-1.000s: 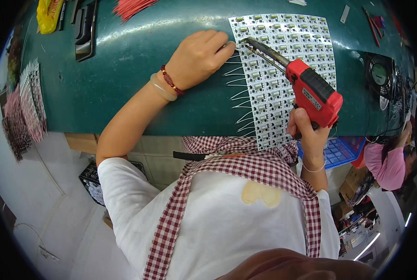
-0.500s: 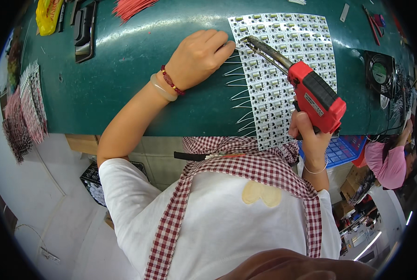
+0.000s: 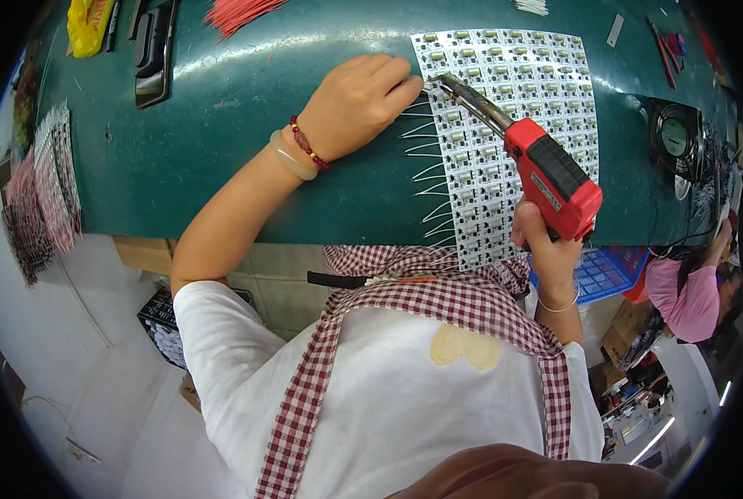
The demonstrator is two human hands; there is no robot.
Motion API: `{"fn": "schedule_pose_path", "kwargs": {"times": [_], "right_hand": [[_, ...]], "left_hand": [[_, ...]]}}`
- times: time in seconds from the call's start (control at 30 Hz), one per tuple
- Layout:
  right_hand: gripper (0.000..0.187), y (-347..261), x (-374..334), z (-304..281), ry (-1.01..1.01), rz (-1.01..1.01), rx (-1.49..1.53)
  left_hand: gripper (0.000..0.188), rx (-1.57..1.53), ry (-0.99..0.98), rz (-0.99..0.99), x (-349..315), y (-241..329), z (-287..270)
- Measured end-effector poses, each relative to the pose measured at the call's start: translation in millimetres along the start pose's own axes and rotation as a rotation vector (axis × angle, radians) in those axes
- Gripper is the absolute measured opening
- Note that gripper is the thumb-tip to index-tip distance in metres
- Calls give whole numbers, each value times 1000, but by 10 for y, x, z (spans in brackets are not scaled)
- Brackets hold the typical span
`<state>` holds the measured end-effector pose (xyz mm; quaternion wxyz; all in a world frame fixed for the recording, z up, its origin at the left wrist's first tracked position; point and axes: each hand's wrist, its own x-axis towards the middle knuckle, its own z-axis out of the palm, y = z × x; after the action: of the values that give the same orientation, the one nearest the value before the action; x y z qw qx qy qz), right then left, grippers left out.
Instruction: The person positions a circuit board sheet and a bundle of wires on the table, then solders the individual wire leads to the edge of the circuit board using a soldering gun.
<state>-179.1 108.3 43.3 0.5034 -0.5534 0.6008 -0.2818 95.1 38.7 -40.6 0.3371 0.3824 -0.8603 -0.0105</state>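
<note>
My left hand (image 3: pixel 365 98) is closed in a pinch at the upper left edge of a white sheet of small circuit boards (image 3: pixel 480 204). It grips a thin white wire, mostly hidden by the fingers. My right hand (image 3: pixel 548 254) is wrapped round the handle of a red and black soldering gun (image 3: pixel 554 179). The gun's dark metal tip points up and left, just beside my left fingertips, over the sheet's edge. Below my left hand, several white wires (image 3: pixel 428 173) stick out from that edge. The sheet's near end reaches past the table edge toward my checked apron (image 3: pixel 438 308).
On the green table (image 3: pixel 222 150), red wires (image 3: pixel 238 12) and white wires (image 3: pixel 532 6) lie at the back. A black holder (image 3: pixel 153 54) is at the far left, a small fan (image 3: pixel 675 137) at the right. Below right are a blue crate (image 3: pixel 600 274) and a person in pink (image 3: pixel 683 295).
The soldering gun's body and my right hand have shifted slightly left. Its tip stays at about the same spot on the sheet. My left hand keeps its pinch; the whole view has moved a little.
</note>
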Motion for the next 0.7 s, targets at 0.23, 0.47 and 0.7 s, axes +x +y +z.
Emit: {"fn": "schedule_pose_path", "kwargs": {"times": [0.23, 0.47, 0.7], "right_hand": [[17, 25, 4, -16, -8, -82, -41], [18, 28, 2, -4, -22, -36, -69], [30, -12, -42, -34, -26, 70, 81]], "left_hand": [[20, -2, 6, -5, -7, 3, -2], [21, 5, -8, -8, -10, 7, -10], [21, 8, -9, -13, -16, 10, -10]]}}
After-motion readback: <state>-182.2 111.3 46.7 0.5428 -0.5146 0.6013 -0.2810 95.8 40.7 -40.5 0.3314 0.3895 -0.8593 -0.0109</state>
